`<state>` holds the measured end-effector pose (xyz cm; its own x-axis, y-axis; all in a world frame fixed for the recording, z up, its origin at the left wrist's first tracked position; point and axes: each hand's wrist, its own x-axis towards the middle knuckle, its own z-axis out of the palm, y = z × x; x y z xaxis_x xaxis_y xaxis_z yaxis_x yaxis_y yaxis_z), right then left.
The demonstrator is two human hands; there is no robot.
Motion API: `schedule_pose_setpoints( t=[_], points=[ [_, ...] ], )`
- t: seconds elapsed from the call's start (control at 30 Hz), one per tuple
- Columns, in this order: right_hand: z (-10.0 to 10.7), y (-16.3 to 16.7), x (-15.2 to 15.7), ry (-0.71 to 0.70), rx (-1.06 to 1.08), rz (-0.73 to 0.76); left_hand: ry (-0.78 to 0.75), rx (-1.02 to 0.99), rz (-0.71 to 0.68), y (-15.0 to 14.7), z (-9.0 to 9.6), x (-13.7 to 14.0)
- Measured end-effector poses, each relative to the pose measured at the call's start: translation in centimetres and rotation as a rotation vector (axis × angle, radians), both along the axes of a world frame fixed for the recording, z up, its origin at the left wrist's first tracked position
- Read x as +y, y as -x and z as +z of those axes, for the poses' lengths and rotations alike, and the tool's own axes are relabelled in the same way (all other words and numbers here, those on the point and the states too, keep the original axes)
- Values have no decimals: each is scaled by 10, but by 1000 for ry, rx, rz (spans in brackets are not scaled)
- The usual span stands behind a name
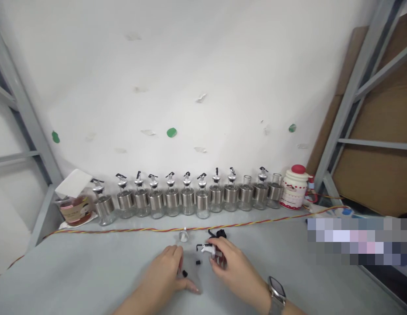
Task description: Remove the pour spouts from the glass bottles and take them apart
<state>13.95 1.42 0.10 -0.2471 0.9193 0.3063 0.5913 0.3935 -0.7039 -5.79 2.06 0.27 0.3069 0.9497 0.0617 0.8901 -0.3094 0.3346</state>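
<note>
My right hand [234, 262] grips a silver-and-white bottle pourer spout [208, 249] between thumb and fingers, just above the grey tabletop. The spout points left. My left hand [164, 273] rests low over the table, its thumb spread away from the curled fingers. Between that thumb and those fingers is a small black piece [185, 274], with a similar black cap-like piece [198, 262] lying to its right. Beyond the hands, a second pourer top [183, 236] lies on the table. Dark parts [221, 234] sit behind my right fingers, partly covered.
Several glass bottles with metal sleeves [172, 199] line the wall, most with pourers; two bottles [247, 192] at the right have bare necks. A twisted red-yellow cord [151, 229] crosses the table. A cup [75, 210] and a white-red jar [294, 188] flank the row.
</note>
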Motion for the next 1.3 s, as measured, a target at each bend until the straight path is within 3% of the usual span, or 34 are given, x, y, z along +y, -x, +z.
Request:
schedule_pose_setpoints(
  t=[0.13, 0.23, 0.33, 0.57, 0.73, 0.9, 1.1, 1.3],
  points=[
    [-2, 2, 1, 82, 53, -5, -83, 40, -14, 3, -2, 4],
    [-1, 2, -5, 172, -45, 126, -123, 10, 9, 6, -4, 9],
    [1, 3, -11, 155, -160, 238, -139, -19, 49, 9, -6, 13],
    [-11, 7, -4, 115, -218, 20, -156, -86, 98, 7, -12, 14],
    [-13, 6, 0, 111, -208, -17, -170, -125, 101, 4, -8, 12],
    [-5, 10, -8, 86, -122, 76, -168, -243, -9, -4, -2, 1],
    [-3, 13, -14, 110, -36, 225, -148, -187, -171, -9, -6, -6],
    [-8, 14, -14, 113, -68, 174, -158, -132, -188, -11, -11, -5]
  ],
)
